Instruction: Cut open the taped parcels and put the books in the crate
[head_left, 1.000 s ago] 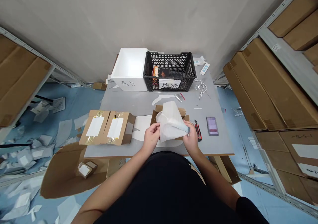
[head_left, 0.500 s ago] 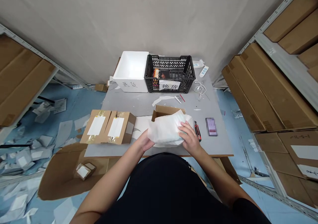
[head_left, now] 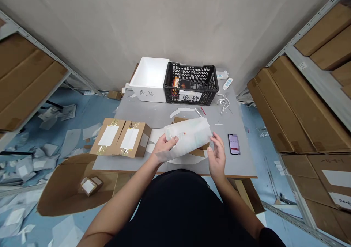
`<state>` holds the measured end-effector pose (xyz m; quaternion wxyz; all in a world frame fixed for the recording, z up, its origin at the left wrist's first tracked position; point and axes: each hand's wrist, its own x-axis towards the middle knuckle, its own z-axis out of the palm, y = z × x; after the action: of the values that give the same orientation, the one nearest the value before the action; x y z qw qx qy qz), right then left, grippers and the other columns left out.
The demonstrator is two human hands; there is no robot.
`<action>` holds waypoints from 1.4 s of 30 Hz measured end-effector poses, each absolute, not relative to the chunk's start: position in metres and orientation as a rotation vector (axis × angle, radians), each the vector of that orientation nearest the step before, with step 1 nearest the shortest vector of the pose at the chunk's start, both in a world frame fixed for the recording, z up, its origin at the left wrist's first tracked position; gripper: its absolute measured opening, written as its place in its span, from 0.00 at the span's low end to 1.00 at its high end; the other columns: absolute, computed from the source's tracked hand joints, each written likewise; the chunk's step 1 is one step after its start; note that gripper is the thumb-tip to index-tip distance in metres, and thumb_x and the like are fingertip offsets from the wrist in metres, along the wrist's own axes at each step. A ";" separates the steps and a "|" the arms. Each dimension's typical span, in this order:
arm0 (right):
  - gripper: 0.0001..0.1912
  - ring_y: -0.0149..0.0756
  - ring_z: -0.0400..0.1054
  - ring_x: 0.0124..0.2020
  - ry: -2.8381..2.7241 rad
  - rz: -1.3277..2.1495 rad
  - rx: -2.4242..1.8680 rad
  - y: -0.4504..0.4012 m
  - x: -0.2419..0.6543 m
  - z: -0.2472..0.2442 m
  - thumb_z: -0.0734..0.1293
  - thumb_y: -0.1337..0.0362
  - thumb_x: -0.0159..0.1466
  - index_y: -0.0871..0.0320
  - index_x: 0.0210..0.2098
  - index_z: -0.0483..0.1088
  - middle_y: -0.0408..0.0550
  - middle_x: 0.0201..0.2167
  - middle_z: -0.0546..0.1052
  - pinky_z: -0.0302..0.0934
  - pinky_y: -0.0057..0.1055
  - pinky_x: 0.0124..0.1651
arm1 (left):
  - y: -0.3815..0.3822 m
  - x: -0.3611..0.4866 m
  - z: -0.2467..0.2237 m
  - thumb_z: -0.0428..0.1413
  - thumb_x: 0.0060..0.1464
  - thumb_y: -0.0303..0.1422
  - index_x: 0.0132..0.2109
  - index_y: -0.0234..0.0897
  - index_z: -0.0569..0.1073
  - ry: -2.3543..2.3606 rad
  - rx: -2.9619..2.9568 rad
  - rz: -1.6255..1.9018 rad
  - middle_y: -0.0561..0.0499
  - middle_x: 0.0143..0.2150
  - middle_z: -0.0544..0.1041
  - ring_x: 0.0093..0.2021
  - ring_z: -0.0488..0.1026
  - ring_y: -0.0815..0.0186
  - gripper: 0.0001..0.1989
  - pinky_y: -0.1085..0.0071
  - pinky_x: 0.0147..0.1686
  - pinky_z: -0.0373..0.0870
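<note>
A translucent plastic bag [head_left: 188,135] lies across the person's front, its long axis rising slightly to the right, above an open cardboard box [head_left: 179,120] near the table's [head_left: 241,163] front edge. The left hand [head_left: 166,146] pinches its left end; the right hand [head_left: 218,155], fingers spread, sits just beside the right end, seemingly not gripping.

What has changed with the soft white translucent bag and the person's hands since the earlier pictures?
The soft white translucent bag went from a bunched bundle to a flatter, stretched shape, raised over the open cardboard box. The left hand grips it; the right hand has let go and opened beside its end. The black plastic crate and white foam box stayed put.
</note>
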<state>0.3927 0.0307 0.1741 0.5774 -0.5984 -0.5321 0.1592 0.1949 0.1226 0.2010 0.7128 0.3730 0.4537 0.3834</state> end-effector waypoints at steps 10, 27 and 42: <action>0.36 0.48 0.57 0.65 -1.640 0.940 -1.299 0.076 0.431 0.221 0.69 0.53 0.61 0.46 0.66 0.56 0.50 0.65 0.63 0.56 0.51 0.63 | 0.167 0.173 0.229 0.66 0.42 0.39 0.38 0.36 0.78 0.854 1.232 0.617 0.47 0.30 0.80 0.29 0.76 0.61 0.16 0.71 0.27 0.70; 0.29 0.46 0.73 0.47 -0.812 1.440 -1.218 0.073 0.382 0.172 0.74 0.55 0.54 0.55 0.53 0.67 0.52 0.48 0.77 0.68 0.44 0.49 | 0.196 0.176 0.247 0.60 0.52 0.42 0.46 0.36 0.77 1.005 1.314 0.790 0.45 0.42 0.79 0.43 0.76 0.60 0.18 0.65 0.43 0.72; 0.29 0.44 0.72 0.48 -0.664 1.216 -1.184 0.071 0.371 0.175 0.74 0.57 0.54 0.52 0.54 0.66 0.49 0.48 0.77 0.67 0.42 0.51 | 0.093 0.194 0.207 0.57 0.57 0.38 0.63 0.44 0.65 1.056 1.697 0.907 0.45 0.65 0.65 0.63 0.63 0.55 0.27 0.54 0.62 0.61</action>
<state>0.3707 0.0711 0.1745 0.6128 -0.5133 -0.2881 0.5273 0.1944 0.0934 0.2072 0.4558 0.6880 0.4284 0.3679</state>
